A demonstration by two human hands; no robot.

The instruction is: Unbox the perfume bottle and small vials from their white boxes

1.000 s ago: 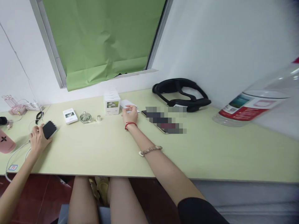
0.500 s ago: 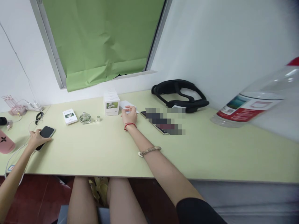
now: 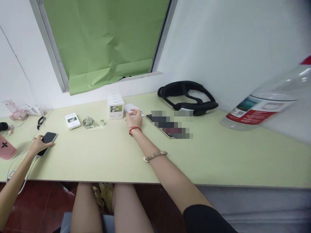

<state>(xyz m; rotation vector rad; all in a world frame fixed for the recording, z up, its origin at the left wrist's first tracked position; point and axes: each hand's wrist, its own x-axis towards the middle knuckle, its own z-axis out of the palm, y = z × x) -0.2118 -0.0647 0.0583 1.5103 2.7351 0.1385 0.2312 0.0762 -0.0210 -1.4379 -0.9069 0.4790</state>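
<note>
My left hand (image 3: pixel 37 144) grips the smartphone (image 3: pixel 48 141) lying on the table, thumb on its near right edge and fingers at its left side. The phone's screen is dark. On the tabletop rests my right hand (image 3: pixel 134 119), fingers loosely curled and apart, with nothing visible in it. A white box with a flower picture (image 3: pixel 116 110) stands just left of that hand, and a white paper (image 3: pixel 132 108) lies behind it. Between my hands are a glass perfume bottle (image 3: pixel 88 122), a small pale cap (image 3: pixel 102 123) and a flat white box (image 3: pixel 72 121).
Right of my right hand lies a partly blurred-out device (image 3: pixel 167 126). Behind it sits a black headset (image 3: pixel 188 97). A large plastic bottle (image 3: pixel 257 110) stands at the right. A pink cup (image 3: pixel 7 149), white cables (image 3: pixel 28 173) and a black band (image 3: pixel 40 123) are at the left.
</note>
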